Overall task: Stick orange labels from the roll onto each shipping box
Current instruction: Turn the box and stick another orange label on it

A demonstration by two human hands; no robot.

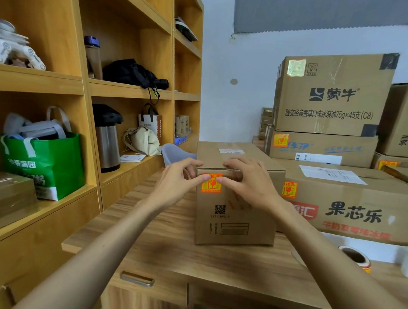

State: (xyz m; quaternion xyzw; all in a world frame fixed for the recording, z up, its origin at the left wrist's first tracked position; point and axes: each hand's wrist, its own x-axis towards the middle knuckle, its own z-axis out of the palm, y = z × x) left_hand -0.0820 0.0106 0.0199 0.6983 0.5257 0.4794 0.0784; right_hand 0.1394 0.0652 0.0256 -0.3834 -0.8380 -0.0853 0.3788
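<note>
Head view: a small brown cardboard box (235,222) stands upright on the wood-grain counter (169,247), its front face, printed with a QR code, towards the camera. A square orange label (210,186) sits in the upper left corner of that face, just below the top edge. Both bare forearms reach in from the bottom of the frame to meet at it. The left hand (175,183) lies against the box's upper left corner, with its thumb (203,177) on the top of the label and a finger reaching the top edge. The right hand (251,182) rests its fingers over the box's top edge, and its thumb (223,181) touches the label's upper right part. Neither grip is closed round anything: thumbs and fingers lie fairly straight against the cardboard and the label.

A white roll of labels with a brown core (356,256) lies on the counter to the right, well apart from the hands. Just beside the small box, on its right, lies a wide low cardboard box with red and black print (361,205), bearing its own orange sticker (289,189) at its left end. More cartons are stacked behind it against the white wall. At the left stands a wooden shelf unit (130,90) holding a green shopping bag (46,165), a steel flask (106,144) and a black bag (131,72).
</note>
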